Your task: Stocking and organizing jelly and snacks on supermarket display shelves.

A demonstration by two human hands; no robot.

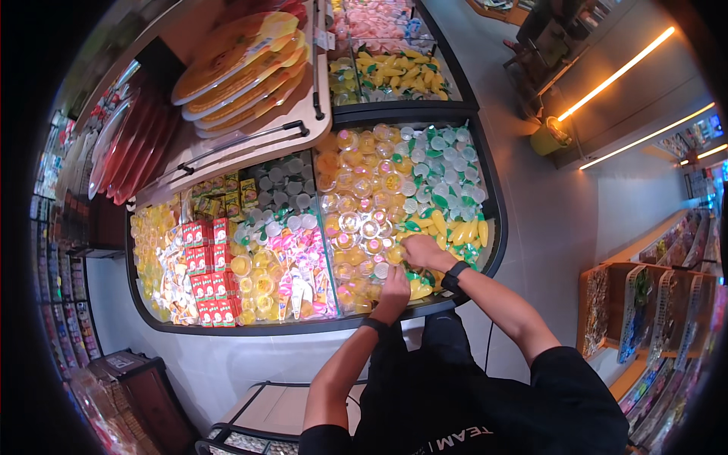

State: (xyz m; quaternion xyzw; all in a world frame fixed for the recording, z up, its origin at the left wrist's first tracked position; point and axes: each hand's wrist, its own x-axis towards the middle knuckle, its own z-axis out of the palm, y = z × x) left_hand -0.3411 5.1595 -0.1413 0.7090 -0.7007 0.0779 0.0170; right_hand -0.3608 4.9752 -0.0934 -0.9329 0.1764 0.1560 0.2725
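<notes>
Both hands reach into a black-rimmed display bin (pixel 503 227) of packaged sweets. My left hand (pixel 394 289) is low over the near part of the bin, its fingertips at a round, whitish clear piece (pixel 381 270). My right hand (pixel 421 251) lies farther in and to the right, fingers curled down beside a yellow round cup (pixel 396 254); whether it grips the cup is not plain. Around the hands are yellow cups with clear lids (pixel 364 185), yellow banana-shaped packs (pixel 463 232) with green ends, and whitish round packs (pixel 449 153) with green leaves.
Left of a glass divider (pixel 329 256) lie red boxes (pixel 211 273) and pink wrapped sweets (pixel 296 244). A wooden shelf (pixel 250 153) with orange disc-shaped packs (pixel 244 68) overhangs the bin's far left. A low rack (pixel 273 406) stands behind at the left, and shelving (pixel 642 301) at the right.
</notes>
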